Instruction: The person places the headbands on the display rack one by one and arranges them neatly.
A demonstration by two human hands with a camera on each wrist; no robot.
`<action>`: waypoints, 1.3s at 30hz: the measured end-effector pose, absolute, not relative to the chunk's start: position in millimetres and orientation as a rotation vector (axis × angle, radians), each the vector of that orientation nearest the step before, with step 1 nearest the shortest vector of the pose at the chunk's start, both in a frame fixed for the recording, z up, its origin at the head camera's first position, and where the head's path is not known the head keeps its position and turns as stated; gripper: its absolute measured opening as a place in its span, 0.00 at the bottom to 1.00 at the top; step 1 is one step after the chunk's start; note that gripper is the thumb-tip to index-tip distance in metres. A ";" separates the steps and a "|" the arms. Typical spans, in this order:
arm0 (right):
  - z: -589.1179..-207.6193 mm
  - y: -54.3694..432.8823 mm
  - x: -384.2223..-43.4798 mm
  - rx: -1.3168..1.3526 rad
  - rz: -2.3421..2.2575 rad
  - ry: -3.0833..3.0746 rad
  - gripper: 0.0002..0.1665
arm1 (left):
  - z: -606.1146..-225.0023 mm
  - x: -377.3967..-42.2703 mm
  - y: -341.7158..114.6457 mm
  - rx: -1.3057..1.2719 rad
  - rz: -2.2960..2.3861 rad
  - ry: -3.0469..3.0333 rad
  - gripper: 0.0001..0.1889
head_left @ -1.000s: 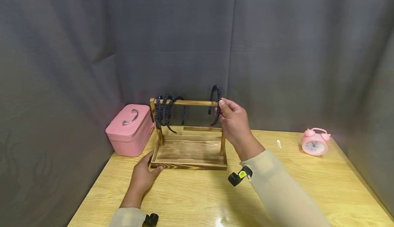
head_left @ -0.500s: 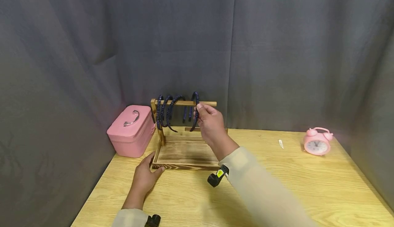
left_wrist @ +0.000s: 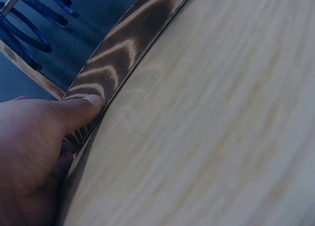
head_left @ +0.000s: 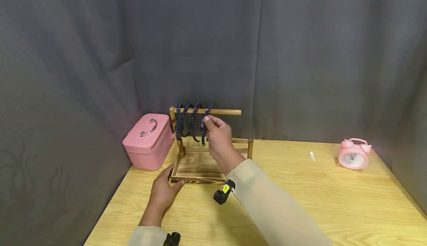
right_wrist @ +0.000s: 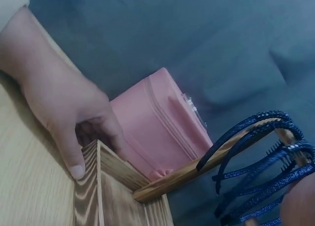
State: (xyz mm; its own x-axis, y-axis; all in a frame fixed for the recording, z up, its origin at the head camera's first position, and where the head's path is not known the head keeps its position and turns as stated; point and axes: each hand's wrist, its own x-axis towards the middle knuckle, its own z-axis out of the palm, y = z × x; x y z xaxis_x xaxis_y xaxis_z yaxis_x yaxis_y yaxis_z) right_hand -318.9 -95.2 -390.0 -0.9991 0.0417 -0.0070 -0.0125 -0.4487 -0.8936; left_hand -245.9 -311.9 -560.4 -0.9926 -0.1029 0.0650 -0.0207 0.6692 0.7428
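A wooden headband stand sits on the table, with a tray base and a raised bar. Three dark blue headbands hang near the bar's left end. Just right of them, my right hand pinches another blue headband by its front side, its arch over the bar. My left hand grips the tray's front left corner; in the right wrist view its thumb lies on the front wall and its fingers are round the left side. Part of the tray is hidden behind my right hand.
A pink case with a silver handle stands close to the stand's left side. To the right lie a small white hair clip and a pink alarm clock. Grey curtains enclose the table at the back and sides.
My right hand has brought its headband leftward along the bar, from the free right end to near the others. The third hanging headband now stands straighter. My left hand stays at the tray corner.
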 end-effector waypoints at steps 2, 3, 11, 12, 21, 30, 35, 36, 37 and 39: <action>-389.8 -96.4 -320.3 -0.050 2.614 -1.666 0.17 | -560.0 -246.9 -311.1 0.102 -1.230 -2.774 0.45; -389.9 -96.8 -320.9 -0.057 2.603 -1.676 0.17 | -559.6 -247.5 -310.8 0.096 -1.226 -2.772 0.45; -389.1 -99.6 -325.1 -0.062 2.587 -1.686 0.16 | -559.7 -249.7 -310.3 0.078 -1.198 -2.751 0.45; -389.4 -99.8 -325.3 -0.066 2.586 -1.692 0.16 | -560.0 -249.6 -310.4 0.079 -1.199 -2.751 0.45; -388.1 -101.5 -325.6 -0.069 2.582 -1.739 0.16 | -560.5 -248.9 -311.7 0.088 -1.187 -2.747 0.44; -385.3 -99.9 -329.0 -0.094 2.550 -1.840 0.18 | -560.2 -246.3 -310.4 0.089 -1.209 -2.744 0.44; -384.4 -98.2 -330.8 -0.094 2.518 -1.909 0.20 | -559.5 -245.3 -309.8 0.097 -1.195 -2.755 0.45; -384.0 -98.1 -330.6 -0.094 2.515 -1.919 0.20 | -559.4 -245.4 -309.9 0.098 -1.196 -2.758 0.45; -383.7 -97.9 -330.8 -0.095 2.512 -1.929 0.20 | -559.3 -245.5 -309.8 0.099 -1.198 -2.759 0.45; -384.2 -97.6 -331.3 -0.094 2.508 -1.941 0.20 | -560.0 -245.6 -310.0 0.101 -1.199 -2.760 0.45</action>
